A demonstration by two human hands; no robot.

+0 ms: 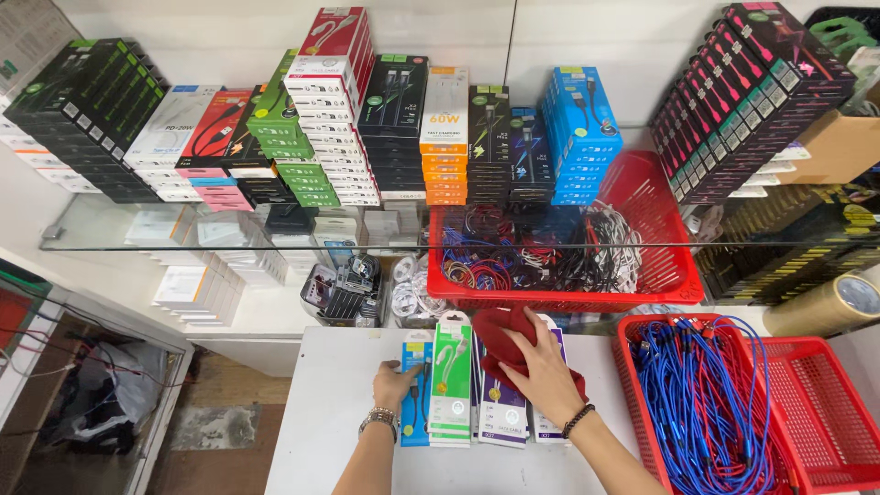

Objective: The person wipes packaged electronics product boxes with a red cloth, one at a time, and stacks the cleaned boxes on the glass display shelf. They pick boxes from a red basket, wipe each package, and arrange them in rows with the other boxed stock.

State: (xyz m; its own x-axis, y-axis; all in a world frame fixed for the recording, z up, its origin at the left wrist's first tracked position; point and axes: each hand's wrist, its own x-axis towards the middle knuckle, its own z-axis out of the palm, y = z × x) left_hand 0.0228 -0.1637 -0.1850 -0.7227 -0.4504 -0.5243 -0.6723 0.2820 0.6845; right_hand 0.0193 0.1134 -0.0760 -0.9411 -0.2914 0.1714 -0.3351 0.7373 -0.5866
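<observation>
1. Red cloth, bunched up, lies under the right hand, whose fingers press it flat onto a row of boxed cables laid side by side on the white counter.
2. Left hand rests flat on the blue box at the row's left end, fingers loosely together, pinching nothing.
3. Wiping looks midway: the cloth covers the middle boxes, while the green box and the blue one lie uncovered.
4. Right of the row, a red basket of blue and red cables sits close to the right forearm, crowding it.
5. Behind, another red basket of loose cables sits under a glass shelf stacked with cable boxes.
</observation>
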